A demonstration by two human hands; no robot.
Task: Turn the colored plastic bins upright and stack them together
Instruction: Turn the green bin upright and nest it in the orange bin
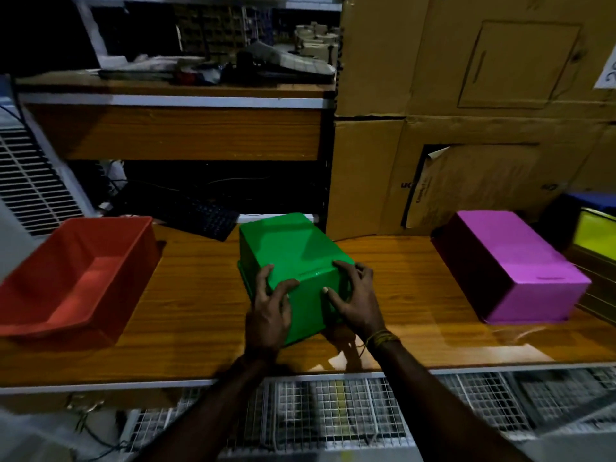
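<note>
Both hands are on the green bin, dead centre on the table. It sits upside down, base facing up, and its near end looks lifted a touch off the wood, though the dim light makes that hard to call. The left hand clamps the near left corner, fingers spread over the top edge and thumb pressed on the near wall. The right hand mirrors it on the near right corner, fingers curled round the side, thumb on the near face; a yellow thread band circles that wrist. So each hand is closed on the green bin, gripping it between them. Over on the left, the red bin already stands upright, open mouth up and empty, well apart from the green one. Off to the right, the purple bin lies inverted, its flat base catching the light, also well apart. Past it, at the right edge, there's a glimpse of something yellow with a blue shape above it, both cut off by the frame. Behind the table stand tall cardboard boxes on the right and a wooden shelf on the left, with a dark keyboard tucked beneath it, just behind the green bin. Wire mesh shows below the table's front edge.
</note>
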